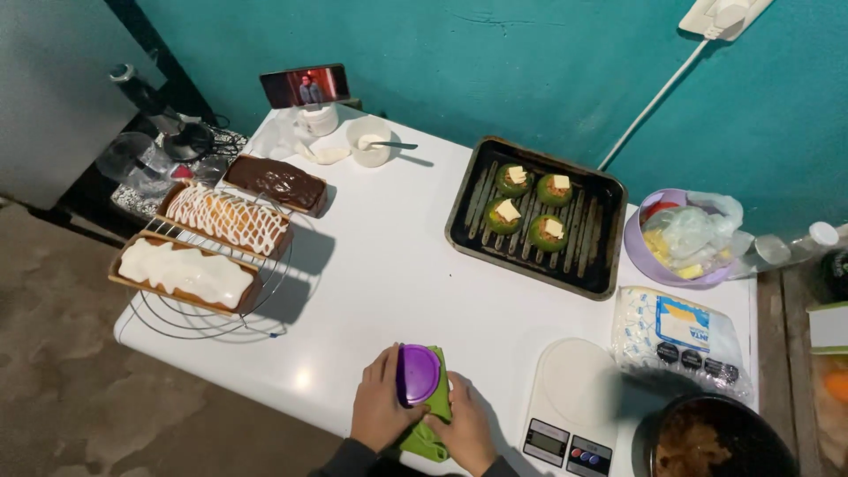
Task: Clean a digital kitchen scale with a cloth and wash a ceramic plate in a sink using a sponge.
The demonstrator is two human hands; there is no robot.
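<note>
From the head camera, the left hand (380, 408) and right hand (465, 430) close their fingers around a green container (430, 415) with a round purple lid (417, 374), held at the near edge of the white table (397, 265). A kitchen scale (570, 411) sits just to its right; a dark baking tray (601, 256) of stuffed peppers lies farther back.

The worktop (389, 265) has a wide bare strip down its middle, so a hand could pass there. On one side, three cakes (225, 234) on a wire rack block the way. On the other side sit a black baking tray (536, 216), a kitchen scale (570, 406), a food bag (680, 340) and a dark pot (715, 437), all close together.
</note>
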